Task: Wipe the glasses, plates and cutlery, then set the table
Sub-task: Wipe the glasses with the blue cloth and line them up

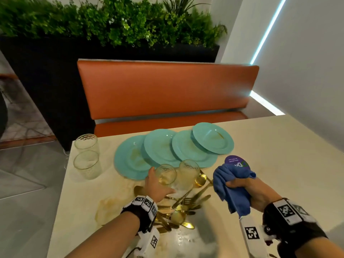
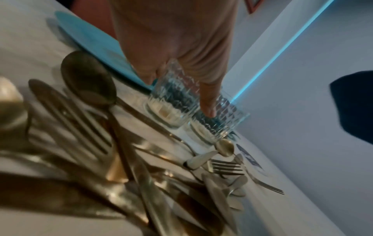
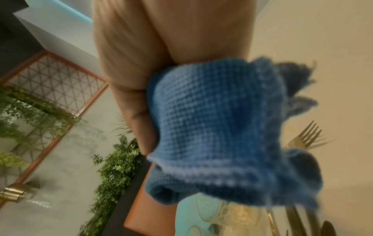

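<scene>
My left hand (image 1: 159, 181) grips a ribbed clear glass (image 1: 166, 174) standing on the table, thumb on its far side. In the left wrist view a finger (image 2: 207, 102) reaches down between that glass (image 2: 171, 102) and a second glass (image 2: 219, 126) right beside it. My right hand (image 1: 242, 186) holds a bunched blue cloth (image 1: 228, 185) above the table, right of the glasses; the cloth (image 3: 212, 127) fills the right wrist view. Several teal plates (image 1: 162, 148) overlap in a row behind the glasses. A heap of gold cutlery (image 1: 183, 207) lies in front of them.
Two more glasses (image 1: 87, 164) stand at the table's left edge. A purple round coaster (image 1: 235, 161) lies behind the cloth. Brownish smears mark the cream table (image 1: 279, 155) near its front left. An orange bench (image 1: 167, 90) and a planter sit beyond the far edge.
</scene>
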Motion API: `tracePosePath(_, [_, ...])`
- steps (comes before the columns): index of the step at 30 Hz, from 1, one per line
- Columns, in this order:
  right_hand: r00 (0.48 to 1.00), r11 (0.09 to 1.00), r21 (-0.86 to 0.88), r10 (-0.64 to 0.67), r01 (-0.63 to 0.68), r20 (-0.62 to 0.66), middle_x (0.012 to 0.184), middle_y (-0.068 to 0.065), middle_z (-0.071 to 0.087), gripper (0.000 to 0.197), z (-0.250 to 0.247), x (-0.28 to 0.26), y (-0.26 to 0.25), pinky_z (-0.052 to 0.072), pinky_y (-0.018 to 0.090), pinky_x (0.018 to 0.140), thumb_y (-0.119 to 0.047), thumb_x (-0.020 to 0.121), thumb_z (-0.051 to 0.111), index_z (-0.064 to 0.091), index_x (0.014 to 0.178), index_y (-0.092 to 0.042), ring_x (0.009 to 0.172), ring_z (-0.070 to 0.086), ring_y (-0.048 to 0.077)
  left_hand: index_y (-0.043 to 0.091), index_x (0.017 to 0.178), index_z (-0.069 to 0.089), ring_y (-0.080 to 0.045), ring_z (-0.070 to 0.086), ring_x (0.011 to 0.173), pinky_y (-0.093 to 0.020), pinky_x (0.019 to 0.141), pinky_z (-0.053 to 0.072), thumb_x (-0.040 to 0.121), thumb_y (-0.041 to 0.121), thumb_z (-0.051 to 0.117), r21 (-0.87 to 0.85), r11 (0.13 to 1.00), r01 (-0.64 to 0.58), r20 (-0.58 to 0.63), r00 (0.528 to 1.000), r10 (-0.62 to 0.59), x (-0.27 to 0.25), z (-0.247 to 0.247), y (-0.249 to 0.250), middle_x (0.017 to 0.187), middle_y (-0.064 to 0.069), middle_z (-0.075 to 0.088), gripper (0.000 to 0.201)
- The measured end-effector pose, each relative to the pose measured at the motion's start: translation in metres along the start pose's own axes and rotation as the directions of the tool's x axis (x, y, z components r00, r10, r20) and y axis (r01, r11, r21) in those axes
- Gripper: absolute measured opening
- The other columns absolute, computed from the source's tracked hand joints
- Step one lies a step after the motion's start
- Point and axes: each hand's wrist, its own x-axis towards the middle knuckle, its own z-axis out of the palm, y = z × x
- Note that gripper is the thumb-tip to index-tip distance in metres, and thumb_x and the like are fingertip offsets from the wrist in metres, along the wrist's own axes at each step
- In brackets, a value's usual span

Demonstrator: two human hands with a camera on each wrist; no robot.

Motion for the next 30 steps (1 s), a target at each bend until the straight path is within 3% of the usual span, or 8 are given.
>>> tracePosePath(7, [0.991, 0.996, -0.086, 0.033, -0.022, 0.128, 0.082, 0.024, 0.064, 0.022, -0.014, 0.017, -0.008, 0.054, 0.030, 0.050, 0.015, 0.078, 0.054, 0.059, 0.098, 0.007, 0.066, 0.064, 0.031, 0.013, 0.134, 0.045, -0.021, 0.054, 0.115, -0.026, 0.090, 0.045, 0.056, 0.020, 0.089, -0.043, 0.996, -0.078, -0.131, 0.989, 0.072, 0.007, 0.008, -0.005, 0.123, -0.002, 0.056, 0.090])
tracePosePath(10, [0.986, 0.988, -0.154, -0.001, 0.027, 0.165, 0.079, 0.021, 0.065, 0.016, -0.009, 0.024, -0.014, 0.054, 0.029, 0.050, 0.014, 0.078, 0.057, 0.062, 0.090, 0.004, 0.068, 0.063, 0.029, 0.018, 0.121, 0.052, -0.016, 0.050, 0.105, -0.027, 0.088, 0.045, 0.047, 0.024, 0.083, -0.034, 0.984, -0.172, -0.234, 0.959, 0.160, -0.008, 0.005, 0.006, 0.100, 0.010, 0.049, 0.080])
tracePosePath(15, [0.946, 0.902, -0.340, -0.176, 0.266, 0.273, 0.075, 0.004, 0.065, 0.023, 0.017, 0.024, -0.026, 0.051, 0.029, 0.064, 0.006, 0.071, 0.072, 0.061, 0.080, -0.011, 0.077, 0.060, 0.025, 0.029, 0.125, 0.043, -0.005, 0.034, 0.110, -0.011, 0.097, 0.028, 0.042, 0.041, 0.075, 0.096, 0.891, -0.444, -0.297, 0.842, 0.451, -0.030, 0.005, 0.022, 0.111, 0.012, 0.041, 0.090])
tracePosePath(18, [0.874, 0.687, -0.564, -0.233, 0.458, 0.426, 0.085, 0.007, 0.062, 0.017, 0.042, 0.010, -0.032, 0.047, 0.028, 0.069, -0.001, 0.079, 0.067, 0.058, 0.090, -0.010, 0.081, 0.058, 0.021, 0.034, 0.116, 0.045, 0.000, 0.034, 0.104, 0.000, 0.094, 0.021, 0.041, 0.049, 0.069, 0.186, 0.803, -0.567, -0.258, 0.760, 0.597, -0.047, 0.008, 0.042, 0.110, 0.016, 0.041, 0.080])
tracePosePath(21, [0.768, 0.213, -0.738, -0.149, 0.640, 0.623, 0.079, 0.005, 0.052, 0.004, 0.063, -0.009, -0.033, 0.034, 0.028, 0.066, -0.008, 0.087, 0.055, 0.052, 0.085, -0.009, 0.079, 0.048, 0.023, 0.027, 0.114, 0.049, 0.003, 0.042, 0.101, -0.003, 0.096, 0.026, 0.052, 0.053, 0.068, 0.266, 0.705, -0.658, -0.214, 0.673, 0.708, -0.058, 0.006, 0.057, 0.109, 0.015, 0.045, 0.069])
tracePosePath(24, [0.773, 0.091, -0.776, 0.070, 0.624, 0.630, 0.089, 0.007, 0.054, 0.014, 0.072, -0.023, -0.029, 0.041, 0.027, 0.068, -0.012, 0.082, 0.060, 0.050, 0.092, -0.011, 0.082, 0.053, 0.021, 0.021, 0.111, 0.051, 0.005, 0.057, 0.094, -0.002, 0.091, 0.036, 0.077, 0.049, 0.057, 0.282, 0.615, -0.736, -0.126, 0.607, 0.784, -0.079, -0.004, 0.080, 0.108, 0.010, 0.055, 0.045])
tracePosePath(28, [0.827, -0.309, -0.768, 0.260, 0.561, 0.499, 0.126, 0.018, 0.053, 0.040, 0.077, -0.035, -0.018, 0.045, 0.035, 0.095, -0.009, 0.086, 0.057, 0.049, 0.123, 0.003, 0.115, 0.052, 0.032, 0.024, 0.116, 0.045, -0.011, 0.051, 0.099, -0.012, 0.094, 0.034, 0.053, 0.054, 0.071, 0.154, 0.621, -0.769, 0.199, 0.640, 0.742, -0.088, -0.009, 0.082, 0.106, -0.007, 0.063, 0.074])
tracePosePath(30, [0.829, -0.466, -0.685, 0.307, 0.559, 0.467, 0.133, 0.019, 0.048, 0.044, 0.085, -0.045, -0.012, 0.039, 0.037, 0.102, -0.009, 0.089, 0.054, 0.045, 0.130, 0.004, 0.122, 0.047, 0.034, 0.028, 0.114, 0.044, -0.012, 0.054, 0.100, -0.021, 0.092, 0.042, 0.051, 0.046, 0.077, 0.175, 0.516, -0.839, 0.257, 0.544, 0.798, -0.090, -0.010, 0.081, 0.107, -0.006, 0.062, 0.074])
